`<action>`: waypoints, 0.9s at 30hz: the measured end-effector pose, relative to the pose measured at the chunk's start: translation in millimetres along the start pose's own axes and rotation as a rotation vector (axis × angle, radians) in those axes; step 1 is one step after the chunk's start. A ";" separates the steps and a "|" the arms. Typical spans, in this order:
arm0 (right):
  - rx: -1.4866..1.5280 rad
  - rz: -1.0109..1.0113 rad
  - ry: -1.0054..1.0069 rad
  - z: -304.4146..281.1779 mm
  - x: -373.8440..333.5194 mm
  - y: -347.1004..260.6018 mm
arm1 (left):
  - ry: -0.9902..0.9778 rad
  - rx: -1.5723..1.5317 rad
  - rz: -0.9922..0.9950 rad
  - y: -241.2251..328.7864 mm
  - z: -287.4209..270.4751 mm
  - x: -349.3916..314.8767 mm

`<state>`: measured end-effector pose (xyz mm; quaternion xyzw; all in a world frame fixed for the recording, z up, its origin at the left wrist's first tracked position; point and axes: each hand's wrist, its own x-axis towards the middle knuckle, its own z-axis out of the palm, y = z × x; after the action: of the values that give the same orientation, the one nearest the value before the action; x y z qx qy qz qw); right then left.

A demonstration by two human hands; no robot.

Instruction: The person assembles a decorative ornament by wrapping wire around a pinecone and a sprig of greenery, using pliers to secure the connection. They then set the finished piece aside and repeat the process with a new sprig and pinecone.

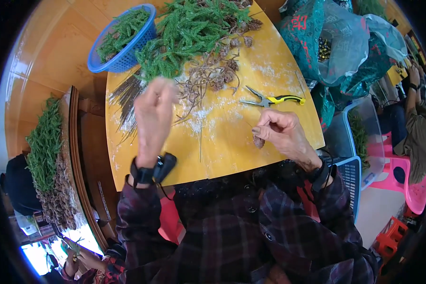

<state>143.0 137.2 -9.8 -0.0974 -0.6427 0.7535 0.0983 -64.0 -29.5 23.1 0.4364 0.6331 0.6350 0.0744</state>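
My right hand [288,135] is closed, its thumb and fingers pinching a small brown pine cone [258,142] above the table's near side. Smeared by motion, my left hand [155,113] is over the table's left part, next to the green artificial pine sprigs [162,57]. Whether its fingers hold anything cannot be made out. Thin dark wire stems [128,97] lie in a bundle to its left. Beyond my right hand rest pliers with yellow and black handles [274,100]. Brown curly stems with cones [208,83] spread across the middle.
White flakes are scattered over the yellow table [232,156]. A blue basket [146,38] of sprigs stands at the back left. Teal plastic bags [303,52] crowd the right edge, above a clear bin [371,128]. Other people sit at far right and lower left.
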 end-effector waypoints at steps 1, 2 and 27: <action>-0.006 -0.004 0.005 0.5 -0.6 -0.5 | 0.041 0.326 -0.004 8.2 -5.0 11.1; -0.011 -0.008 0.011 0.9 -1.4 -0.9 | 0.081 0.650 -0.008 11.4 -9.7 21.1; 0.025 -0.084 0.026 -4.9 -0.7 -3.8 | -0.055 1.192 0.185 -77.0 -76.3 55.2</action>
<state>145.2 142.2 -6.8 -0.0789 -0.6355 0.7552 0.1395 -182.3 -35.7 -4.4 0.4726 0.8371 0.1631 -0.2221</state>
